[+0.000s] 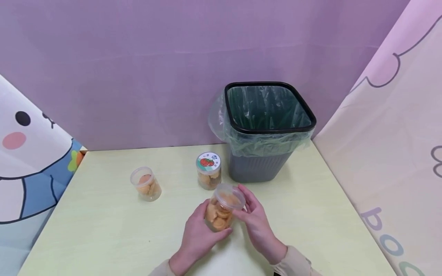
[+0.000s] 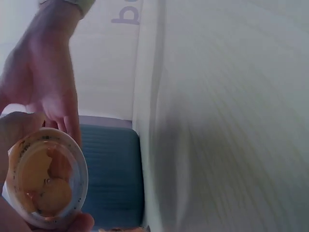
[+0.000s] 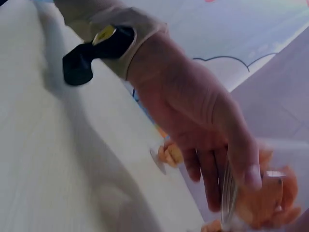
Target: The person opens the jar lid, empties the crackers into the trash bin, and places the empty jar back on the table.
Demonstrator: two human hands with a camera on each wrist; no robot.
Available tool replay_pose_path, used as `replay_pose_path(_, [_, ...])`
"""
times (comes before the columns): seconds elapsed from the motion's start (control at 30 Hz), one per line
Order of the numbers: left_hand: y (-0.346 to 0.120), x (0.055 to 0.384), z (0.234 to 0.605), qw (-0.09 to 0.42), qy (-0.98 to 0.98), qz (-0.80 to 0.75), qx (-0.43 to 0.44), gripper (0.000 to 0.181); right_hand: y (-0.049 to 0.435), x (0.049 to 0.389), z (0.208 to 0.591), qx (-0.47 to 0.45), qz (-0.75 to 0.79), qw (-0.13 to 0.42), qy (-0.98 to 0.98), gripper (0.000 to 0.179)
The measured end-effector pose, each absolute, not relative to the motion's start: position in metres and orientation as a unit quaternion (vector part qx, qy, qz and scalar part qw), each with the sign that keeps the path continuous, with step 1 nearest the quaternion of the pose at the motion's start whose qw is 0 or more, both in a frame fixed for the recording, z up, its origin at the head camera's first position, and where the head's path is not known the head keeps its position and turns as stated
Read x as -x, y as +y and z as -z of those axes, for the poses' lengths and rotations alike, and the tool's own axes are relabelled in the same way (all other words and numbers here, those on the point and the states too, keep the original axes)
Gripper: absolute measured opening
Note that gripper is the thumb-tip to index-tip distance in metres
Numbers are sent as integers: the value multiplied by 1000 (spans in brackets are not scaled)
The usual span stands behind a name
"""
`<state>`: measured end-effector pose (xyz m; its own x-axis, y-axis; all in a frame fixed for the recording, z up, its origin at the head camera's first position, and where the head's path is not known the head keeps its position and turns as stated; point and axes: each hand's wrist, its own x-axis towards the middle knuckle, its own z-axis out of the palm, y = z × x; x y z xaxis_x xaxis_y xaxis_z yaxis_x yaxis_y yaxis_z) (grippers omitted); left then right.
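Observation:
A clear plastic jar of round orange-brown cookies (image 1: 218, 215) is held up over the table, tilted. My left hand (image 1: 199, 234) grips its lower body, thumb in front and fingers behind. My right hand (image 1: 257, 229) grasps the upper right side by the rim, with the thumb lying across the clear wall in the right wrist view. From the left wrist, the jar's round end (image 2: 48, 181) faces the camera, cookies pressed behind it. Behind the hands stands another cookie jar (image 1: 208, 178) with a green, white and red printed top.
A third clear jar (image 1: 149, 189) with cookies leans slightly in view at the left of the pale table (image 1: 103, 230). At the back right stands a grey trash bin (image 1: 255, 168) with a black rim and a green bag. A purple cloth (image 1: 138, 76) hangs behind.

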<state>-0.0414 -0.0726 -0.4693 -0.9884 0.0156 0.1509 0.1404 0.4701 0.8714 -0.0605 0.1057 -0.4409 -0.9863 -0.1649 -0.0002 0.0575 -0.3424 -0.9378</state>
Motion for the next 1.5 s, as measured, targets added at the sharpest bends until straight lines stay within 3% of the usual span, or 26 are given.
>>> replay_pose_path(0.13, [-71, 42, 468, 58, -859, 504, 67, 82, 101, 63, 437, 14, 803, 70, 591, 81])
replay_pose_path(0.3, [-73, 43, 468, 40, -855, 510, 85, 83, 107, 67, 439, 37, 810, 96, 577, 80])
replay_pose_path(0.6, [-90, 48, 467, -73, -770, 614, 159, 74, 126, 90, 454, 257, 818, 201, 474, 79])
replay_pose_path(0.8, [-95, 48, 469, -124, -739, 633, 193, 64, 135, 101, 461, 337, 796, 264, 427, 92])
replay_pose_path(0.97, [-92, 48, 470, -69, -758, 620, 190, 69, 138, 101, 463, 331, 811, 253, 411, 98])
replay_pose_path(1.27, [-86, 46, 471, 50, -805, 586, 80, 81, 130, 84, 454, 228, 843, 111, 474, 58])
replay_pose_path(1.5, [-77, 46, 472, 97, -832, 543, 57, 84, 113, 69, 440, 157, 809, 64, 562, 74])
